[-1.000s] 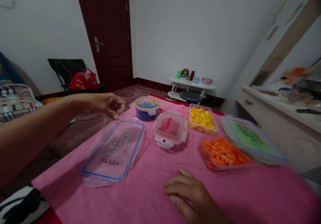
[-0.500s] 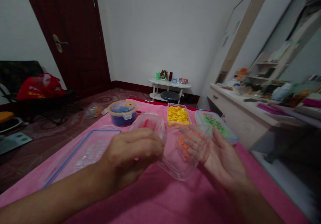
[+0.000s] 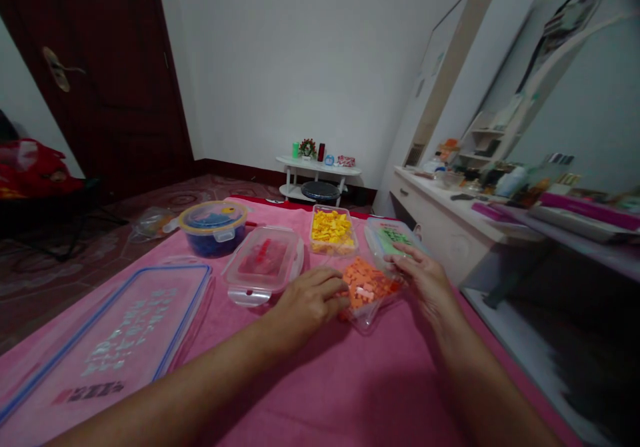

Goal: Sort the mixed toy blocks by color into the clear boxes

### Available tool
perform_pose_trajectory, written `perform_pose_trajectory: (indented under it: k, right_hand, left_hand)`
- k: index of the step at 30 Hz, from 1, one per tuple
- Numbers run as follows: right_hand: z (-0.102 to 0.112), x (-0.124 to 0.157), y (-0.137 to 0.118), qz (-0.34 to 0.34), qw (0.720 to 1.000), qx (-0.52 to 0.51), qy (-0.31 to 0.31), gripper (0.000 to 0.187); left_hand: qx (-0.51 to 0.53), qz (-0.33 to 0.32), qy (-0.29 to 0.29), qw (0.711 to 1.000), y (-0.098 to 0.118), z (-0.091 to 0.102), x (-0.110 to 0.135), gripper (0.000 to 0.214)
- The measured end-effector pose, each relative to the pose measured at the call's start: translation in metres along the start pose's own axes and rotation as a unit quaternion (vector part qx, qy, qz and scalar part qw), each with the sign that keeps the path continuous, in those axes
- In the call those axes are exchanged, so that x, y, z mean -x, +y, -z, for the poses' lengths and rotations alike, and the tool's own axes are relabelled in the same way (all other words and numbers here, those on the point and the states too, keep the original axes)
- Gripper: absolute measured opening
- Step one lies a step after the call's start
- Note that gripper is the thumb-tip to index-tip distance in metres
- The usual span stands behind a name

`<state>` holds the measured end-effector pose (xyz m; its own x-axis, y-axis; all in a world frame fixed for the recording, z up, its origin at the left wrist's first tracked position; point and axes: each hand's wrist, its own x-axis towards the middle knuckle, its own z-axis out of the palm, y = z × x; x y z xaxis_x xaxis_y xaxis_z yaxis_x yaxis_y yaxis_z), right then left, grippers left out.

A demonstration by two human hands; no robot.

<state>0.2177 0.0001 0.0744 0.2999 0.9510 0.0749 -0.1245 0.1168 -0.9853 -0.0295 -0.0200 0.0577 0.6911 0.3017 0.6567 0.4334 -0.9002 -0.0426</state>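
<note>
A clear plastic lid lies over a heap of small orange blocks near the middle of the pink cloth. My left hand curls its fingers on the lid's left edge. At the right edge, my right hand grips the lid between thumb and fingers. Whether the lid sits flush is hard to tell, as the plastic is see-through. Just behind stands a clear box of yellow blocks. A lidded box with green pieces is partly behind my right hand. Left of my left hand is a clear lidded box with red pieces.
A round blue tub with a yellow-rimmed lid stands at the back left. A large blue-edged clear lidded container lies at the front left. A cluttered dressing table runs along the right side, beyond the pink cloth.
The clear lid has gone down from the air onto the orange blocks, with both hands lowered to its sides. The view has turned a little to the right.
</note>
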Motion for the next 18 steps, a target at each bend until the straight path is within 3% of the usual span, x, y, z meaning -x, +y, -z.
perform_pose_trajectory:
  k: [5,10,13,16,18]
  right_hand:
    - [0.004,-0.007,0.005,0.011,0.998,0.034,0.046,0.046]
    - [0.010,-0.015,0.014,0.067,0.975,0.193,0.083,0.048]
    - [0.017,-0.018,0.017,0.104,0.919,0.367,0.101,0.044]
    - [0.023,-0.018,0.015,0.100,0.836,0.529,0.102,0.036]
    - [0.025,-0.017,0.011,0.088,0.798,0.589,0.090,0.030]
  left_hand:
    - [-0.005,0.026,-0.018,0.999,-0.005,-0.009,0.003,0.022]
    - [-0.003,0.088,-0.047,0.995,-0.011,-0.019,0.007,0.028]
    - [0.041,0.113,-0.050,0.992,-0.014,-0.022,0.008,0.030]
    - [0.093,0.121,-0.055,0.987,-0.013,-0.020,0.007,0.033]
    - [0.110,0.128,-0.055,0.984,-0.009,-0.015,0.005,0.035]
